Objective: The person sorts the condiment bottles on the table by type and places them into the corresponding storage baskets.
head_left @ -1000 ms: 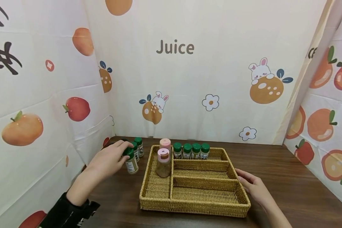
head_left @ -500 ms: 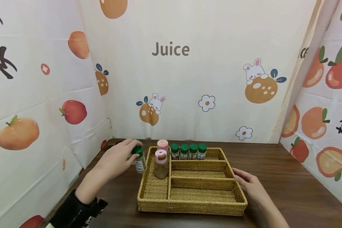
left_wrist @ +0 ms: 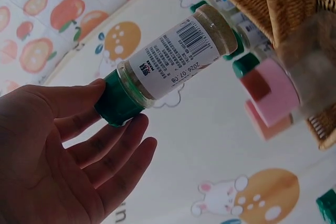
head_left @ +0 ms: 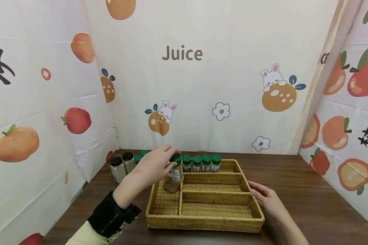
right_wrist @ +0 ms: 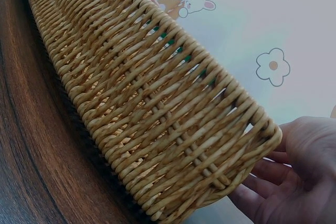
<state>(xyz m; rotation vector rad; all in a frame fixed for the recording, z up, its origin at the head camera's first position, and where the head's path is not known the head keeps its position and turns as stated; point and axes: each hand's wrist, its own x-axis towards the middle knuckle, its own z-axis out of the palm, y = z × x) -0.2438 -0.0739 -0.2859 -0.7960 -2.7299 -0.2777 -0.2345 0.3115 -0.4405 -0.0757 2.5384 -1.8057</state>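
**Green-cap jar held over basket, L hand**

Spice jar w/ green cap (head_left: 175, 169) is hanging above the wicker basket (head_left: 205, 223), over the back of the long left compartment, just beside the row of four green-cap jars (head_left: 201, 163) standing in the back compartment. Left hand (head_left: 154, 166) is gripping it by the cap: thumb and fingertips (left_wrist: 137, 129) are curling round the green lid, jar body is sticking out free, white label and barcode showing in the left wrist view. Jar is tilting a little in the head view.

Pink-lid jars (left_wrist: 268, 95) are sitting in the same left compartment, right under/behind the held jar; in the head view the hand is hiding most of them.

Right hand (head_left: 268, 199) is lying at the basket's right end wall, fingers (right_wrist: 262, 195) straight and relaxed, close together, against the weave near the corner; whether they are pressing or only touching, can't tell.

Two black-cap jars (head_left: 122, 165) are standing on the brown table (head_left: 309, 190) well left of the basket, w/ more green caps (head_left: 140, 156) just behind them. Fruit-print cloth w/ "Juice" (head_left: 182, 53) is hanging round the back and sides.
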